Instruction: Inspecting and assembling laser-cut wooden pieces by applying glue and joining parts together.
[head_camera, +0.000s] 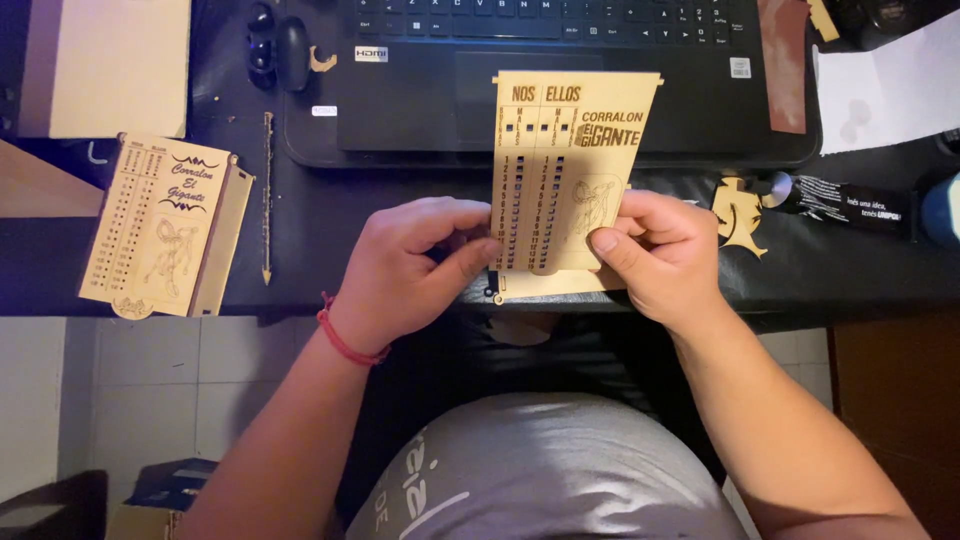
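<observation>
A thin, pale wooden board (565, 160) with laser-cut lettering, rows of small square holes and an engraved figure stands upright in front of me over the black desk edge. My left hand (415, 265) grips its lower left side, thumb pressed to the front. My right hand (660, 250) grips the lower right side, thumb on the engraved figure. A second wooden strip shows beneath the board between both hands. A red cord circles my left wrist.
A similar engraved wooden board (160, 225) lies at the desk's left. A black laptop (540, 70) sits behind the held board. A wooden stick (267, 195), a small wooden cut-out figure (738, 215), white paper (885, 85) and earbuds (280, 50) lie around.
</observation>
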